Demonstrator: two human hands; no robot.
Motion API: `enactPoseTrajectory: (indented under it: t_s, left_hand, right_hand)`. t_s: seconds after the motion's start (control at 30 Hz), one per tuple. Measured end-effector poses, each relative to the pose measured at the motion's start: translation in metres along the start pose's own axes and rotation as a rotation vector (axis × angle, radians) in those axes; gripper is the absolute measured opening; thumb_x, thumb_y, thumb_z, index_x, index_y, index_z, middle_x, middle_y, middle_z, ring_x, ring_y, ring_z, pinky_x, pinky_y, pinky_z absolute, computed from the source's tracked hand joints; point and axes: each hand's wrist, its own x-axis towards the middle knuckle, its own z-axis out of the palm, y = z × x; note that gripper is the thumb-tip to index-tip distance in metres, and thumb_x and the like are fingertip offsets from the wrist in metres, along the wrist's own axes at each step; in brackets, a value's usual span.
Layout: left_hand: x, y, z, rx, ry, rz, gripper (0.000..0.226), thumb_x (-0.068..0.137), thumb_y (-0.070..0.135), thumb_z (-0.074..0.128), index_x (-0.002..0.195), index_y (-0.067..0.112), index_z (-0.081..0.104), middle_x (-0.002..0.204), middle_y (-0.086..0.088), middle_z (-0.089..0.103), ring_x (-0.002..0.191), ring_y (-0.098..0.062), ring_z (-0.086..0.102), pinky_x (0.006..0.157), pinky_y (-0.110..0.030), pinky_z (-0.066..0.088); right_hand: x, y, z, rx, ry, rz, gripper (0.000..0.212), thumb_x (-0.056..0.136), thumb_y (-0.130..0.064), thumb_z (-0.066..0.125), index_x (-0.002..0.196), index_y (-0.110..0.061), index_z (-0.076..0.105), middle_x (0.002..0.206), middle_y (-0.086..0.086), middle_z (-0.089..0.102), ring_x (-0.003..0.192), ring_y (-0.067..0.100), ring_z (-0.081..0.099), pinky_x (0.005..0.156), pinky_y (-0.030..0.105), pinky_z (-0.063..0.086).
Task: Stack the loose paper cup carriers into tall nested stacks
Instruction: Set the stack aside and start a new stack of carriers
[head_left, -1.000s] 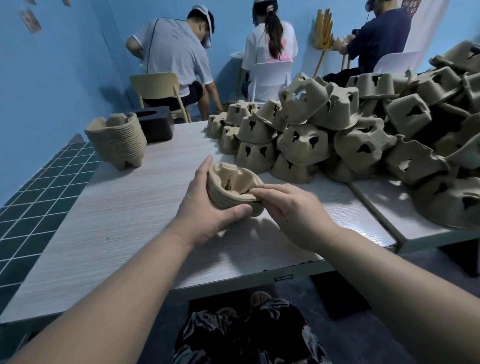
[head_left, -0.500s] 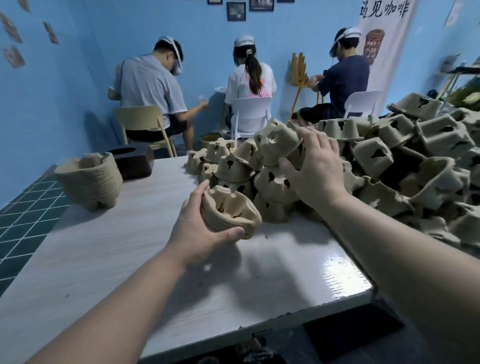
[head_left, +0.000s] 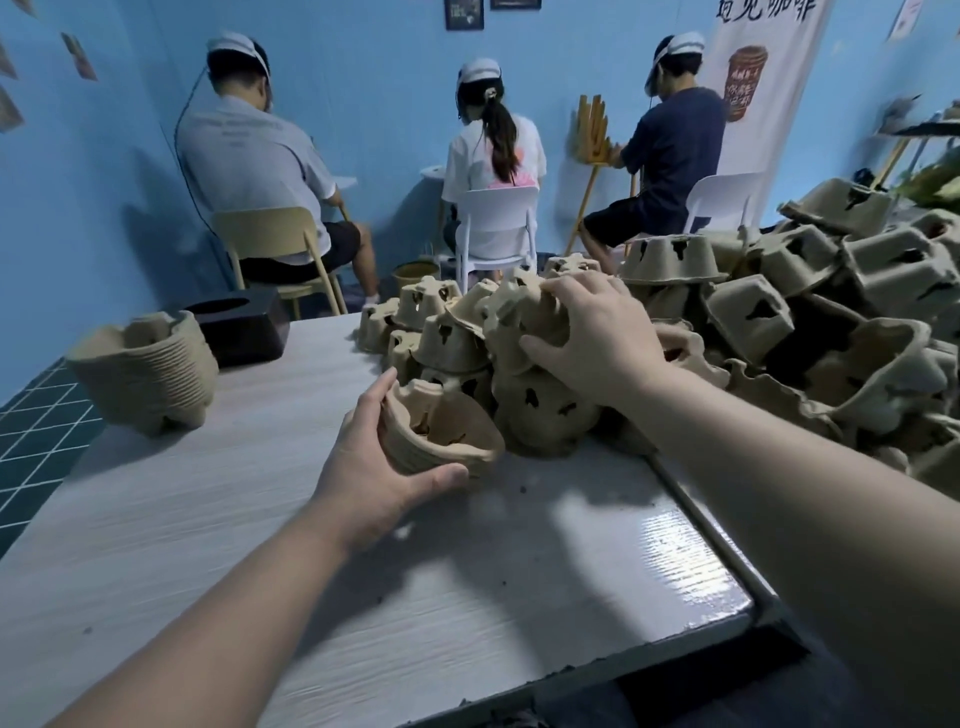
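Observation:
My left hand (head_left: 371, 467) grips a short nested stack of brown pulp cup carriers (head_left: 447, 431), tilted on its side on the white table (head_left: 208, 519). My right hand (head_left: 597, 338) reaches over the front of a big heap of loose carriers (head_left: 779, 332), its fingers and thumb curled round one loose carrier (head_left: 519, 317) at the top of the heap's near end. A taller nested stack (head_left: 148, 371) stands at the table's left edge.
A black box (head_left: 244, 330) sits behind the tall stack. The heap spreads across a second table on the right. Three people sit on chairs (head_left: 498, 223) with their backs to me by the blue wall. Teal floor tiles (head_left: 36, 436) lie on the left.
My right hand left the small stack and reached forward into the heap, closing on a loose carrier. My left hand kept hold of the stack. The view lifted.

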Motion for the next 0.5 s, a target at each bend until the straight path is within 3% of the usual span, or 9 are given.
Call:
enactPoseTrajectory:
  t_s: [0.27, 0.4, 0.5]
  left_hand:
    - [-0.017, -0.003, -0.006, 0.037, 0.001, -0.012, 0.132, 0.031, 0.073, 0.080, 0.147, 0.044, 0.024, 0.148, 0.006, 0.039, 0.134, -0.011, 0.041, 0.115, -0.035, 0.033]
    - [-0.029, -0.001, -0.007, 0.037, 0.012, -0.012, 0.130, 0.034, 0.068, 0.079, 0.149, 0.041, 0.024, 0.148, 0.007, 0.038, 0.134, -0.010, 0.040, 0.112, -0.027, 0.032]
    - [-0.037, 0.000, -0.008, 0.033, 0.008, -0.003, 0.127, 0.035, 0.067, 0.079, 0.148, 0.043, 0.025, 0.146, 0.007, 0.039, 0.134, -0.010, 0.040, 0.113, -0.029, 0.032]
  right_hand:
    - [-0.046, -0.014, 0.019, 0.141, 0.109, -0.182, 0.051, 0.073, -0.029, 0.074, 0.120, -0.013, 0.062, 0.125, 0.011, 0.056, 0.110, 0.036, 0.053, 0.093, 0.041, 0.046]
    - [-0.062, -0.016, 0.022, 0.157, 0.161, -0.249, 0.049, 0.069, -0.023, 0.069, 0.116, -0.010, 0.064, 0.122, 0.015, 0.059, 0.112, 0.039, 0.053, 0.096, 0.045, 0.046]
    - [-0.072, -0.017, 0.021, 0.153, 0.204, -0.319, 0.040, 0.071, -0.021, 0.065, 0.109, -0.008, 0.068, 0.117, 0.013, 0.063, 0.112, 0.037, 0.054, 0.097, 0.048, 0.046]
